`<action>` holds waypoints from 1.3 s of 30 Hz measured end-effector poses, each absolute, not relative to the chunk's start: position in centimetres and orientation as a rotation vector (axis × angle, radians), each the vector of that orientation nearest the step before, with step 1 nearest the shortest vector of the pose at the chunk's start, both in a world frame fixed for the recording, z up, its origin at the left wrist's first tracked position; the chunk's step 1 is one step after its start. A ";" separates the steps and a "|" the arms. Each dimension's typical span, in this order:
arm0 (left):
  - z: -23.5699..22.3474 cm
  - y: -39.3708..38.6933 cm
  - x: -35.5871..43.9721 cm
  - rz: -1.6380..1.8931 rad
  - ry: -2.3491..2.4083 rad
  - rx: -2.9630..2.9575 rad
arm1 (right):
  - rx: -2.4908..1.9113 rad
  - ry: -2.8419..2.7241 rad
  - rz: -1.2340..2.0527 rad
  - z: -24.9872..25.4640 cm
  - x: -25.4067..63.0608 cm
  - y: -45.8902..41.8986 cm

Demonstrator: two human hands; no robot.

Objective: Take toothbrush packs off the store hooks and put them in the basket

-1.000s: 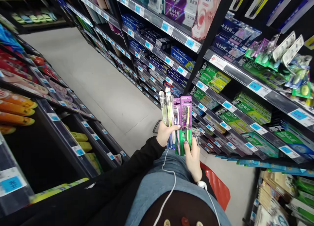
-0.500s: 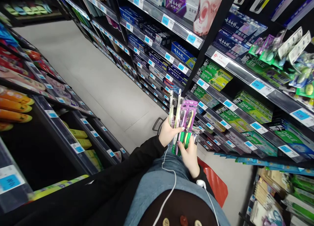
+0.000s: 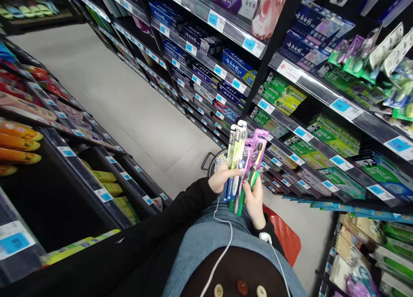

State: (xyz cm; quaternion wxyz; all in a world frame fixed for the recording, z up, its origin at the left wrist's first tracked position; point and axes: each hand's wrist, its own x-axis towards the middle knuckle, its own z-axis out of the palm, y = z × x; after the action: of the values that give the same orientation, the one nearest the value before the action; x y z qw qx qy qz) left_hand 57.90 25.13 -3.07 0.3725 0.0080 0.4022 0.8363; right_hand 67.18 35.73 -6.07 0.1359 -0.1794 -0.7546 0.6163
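My left hand [image 3: 222, 178] is closed around white-topped toothbrush packs [image 3: 237, 144], which stand roughly upright, with its thumb lying across toward the purple ones. My right hand [image 3: 254, 200] grips the lower part of purple-and-green toothbrush packs [image 3: 259, 150], thumb in front. These lean to the right, and their lower ends overlap the white-topped packs. Both hands are close together in front of my lap. The fingers behind the packs are hidden. A dark round rim with a loop handle [image 3: 206, 161] shows just beyond my left hand, mostly covered.
Toothpaste shelves [image 3: 303, 136] with price tags rise on the right, near the packs. Hanging toothbrush packs [image 3: 364, 58] jut out at upper right. Slipper shelves [image 3: 74, 159] line the left. A red plastic object [image 3: 285, 234] sits by my right sleeve. A white earphone cord [image 3: 229, 245] crosses my lap.
The white-topped packs have turned so their printed fronts show. The purple packs have shifted right and tilt more, and my right hand has moved slightly right with them.
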 end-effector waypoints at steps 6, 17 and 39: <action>-3.5 25.0 58.1 2.001 0.982 0.082 | -0.632 -1.984 1.871 -6.8 67.1 36.2; -6.2 24.4 58.7 1.749 0.931 0.260 | -0.618 -1.827 2.036 -7.5 67.2 36.7; -5.7 24.3 58.2 1.925 0.869 -0.124 | -0.546 -1.748 2.085 -6.9 67.2 35.9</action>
State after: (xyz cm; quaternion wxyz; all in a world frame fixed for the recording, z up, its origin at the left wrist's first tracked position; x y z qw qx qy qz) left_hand 58.21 24.27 -5.72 0.4907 -0.0511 0.3580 0.7927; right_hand 67.20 35.88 -6.93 0.1823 -0.1935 -0.6192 0.7388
